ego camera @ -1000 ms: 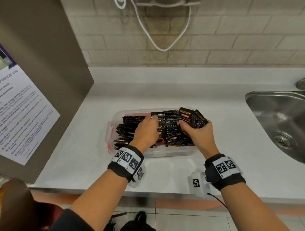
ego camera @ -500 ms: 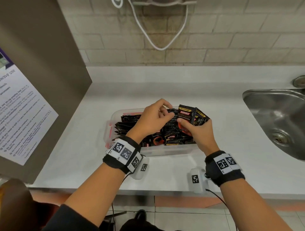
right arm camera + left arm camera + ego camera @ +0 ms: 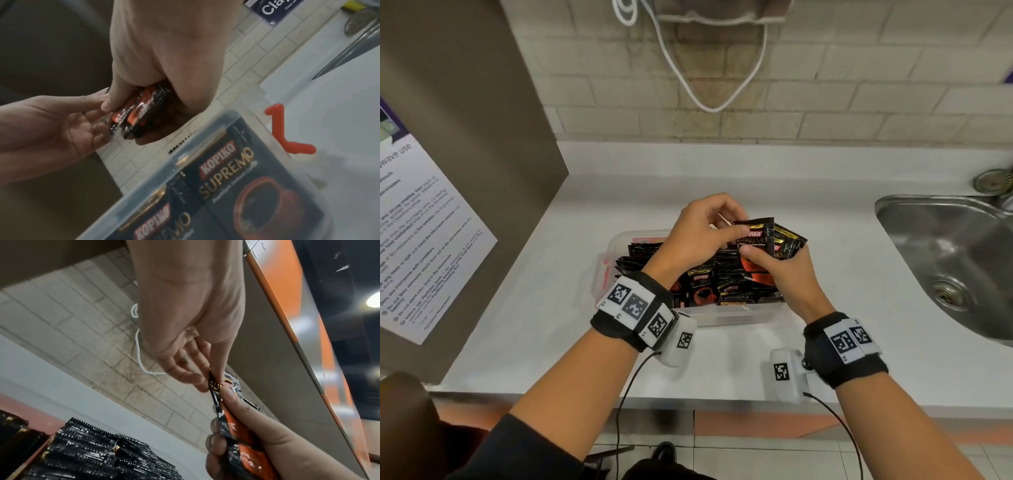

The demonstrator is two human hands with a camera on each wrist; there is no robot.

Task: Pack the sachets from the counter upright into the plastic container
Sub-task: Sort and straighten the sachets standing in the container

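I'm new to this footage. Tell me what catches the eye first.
Two hands meet above the container at mid-counter: the right hand holds a bunch of sachets, and the left hand pinches the front sachet. Below them the container is packed with black sachets. A steel sink lies to the right.

"KOPIKO SUPREMO" on black sachets; "wave use" on wall notice
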